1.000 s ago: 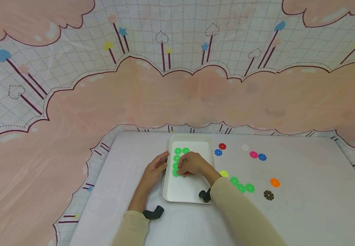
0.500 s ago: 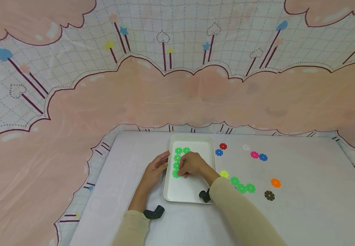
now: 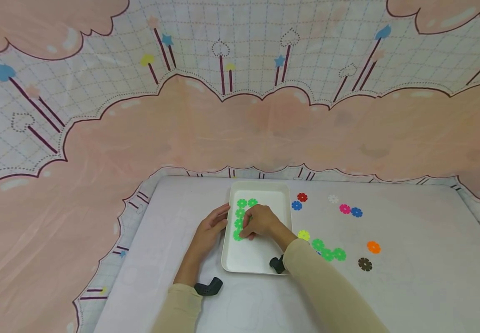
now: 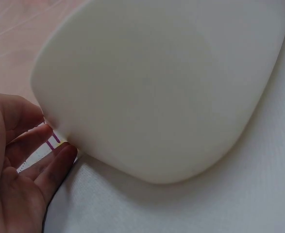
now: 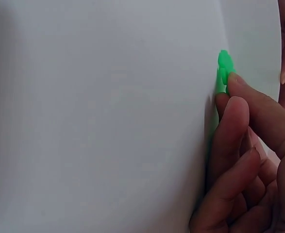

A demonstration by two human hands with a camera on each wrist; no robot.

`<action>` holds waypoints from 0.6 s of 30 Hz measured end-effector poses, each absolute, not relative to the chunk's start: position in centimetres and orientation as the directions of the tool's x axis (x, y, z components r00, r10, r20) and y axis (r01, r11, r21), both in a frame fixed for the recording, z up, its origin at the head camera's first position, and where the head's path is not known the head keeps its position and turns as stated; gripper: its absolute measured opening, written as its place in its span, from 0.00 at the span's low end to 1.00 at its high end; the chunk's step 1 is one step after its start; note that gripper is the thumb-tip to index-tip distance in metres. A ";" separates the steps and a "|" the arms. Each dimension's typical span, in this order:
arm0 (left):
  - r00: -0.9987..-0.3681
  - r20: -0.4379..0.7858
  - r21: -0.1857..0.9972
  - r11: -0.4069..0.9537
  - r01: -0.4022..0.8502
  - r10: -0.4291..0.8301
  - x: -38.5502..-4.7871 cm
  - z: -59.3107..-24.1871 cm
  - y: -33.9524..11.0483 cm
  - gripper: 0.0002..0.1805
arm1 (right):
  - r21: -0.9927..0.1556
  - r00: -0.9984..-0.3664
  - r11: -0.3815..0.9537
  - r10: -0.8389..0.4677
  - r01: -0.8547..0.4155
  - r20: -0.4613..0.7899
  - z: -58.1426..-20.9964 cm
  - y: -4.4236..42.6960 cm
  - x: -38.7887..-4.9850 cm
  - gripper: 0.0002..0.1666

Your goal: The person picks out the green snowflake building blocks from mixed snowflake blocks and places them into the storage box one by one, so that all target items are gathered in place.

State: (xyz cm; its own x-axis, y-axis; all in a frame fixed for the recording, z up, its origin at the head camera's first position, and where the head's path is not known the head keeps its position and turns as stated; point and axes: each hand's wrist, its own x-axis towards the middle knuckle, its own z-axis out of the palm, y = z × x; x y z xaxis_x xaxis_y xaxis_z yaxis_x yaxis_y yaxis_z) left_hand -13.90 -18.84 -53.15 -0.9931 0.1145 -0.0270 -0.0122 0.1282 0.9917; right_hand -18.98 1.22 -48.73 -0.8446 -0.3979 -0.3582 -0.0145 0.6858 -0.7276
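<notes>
A white rectangular tray (image 3: 256, 259) lies on the table, with several green flower-shaped plastic discs (image 3: 238, 213) set in its upper left part. Over those discs my right hand (image 3: 261, 221) reaches in. In the right wrist view its thumb and finger pinch a green flower-shaped disc (image 5: 225, 61) near the tray's side wall. How many discs lie under the hand is hidden. At the tray's left rim, my left hand (image 3: 207, 231) rests with its fingertips against the outer side. The left wrist view shows the fingers touching the tray (image 4: 157, 97) edge, not curled round it.
Right of the tray lie loose discs: red (image 3: 302, 197), blue (image 3: 296, 206), white (image 3: 333, 199), pink (image 3: 345, 209), yellow (image 3: 304, 235), green (image 3: 340, 254), orange (image 3: 373, 247) and brown (image 3: 365, 264). A patterned cloth (image 3: 223, 134) hangs behind the table.
Both hands hold nearly the same places as a second ago. The whole view shifts slightly, and a bit of a blue disc now shows beside my right sleeve.
</notes>
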 end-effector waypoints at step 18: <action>-0.991 -0.018 0.993 0.116 -0.003 0.133 -14.1 -53.3 -19.0 0.24 | -0.714 -0.852 0.700 -0.388 -0.025 -0.351 -49.0 1.1 -19.2 0.14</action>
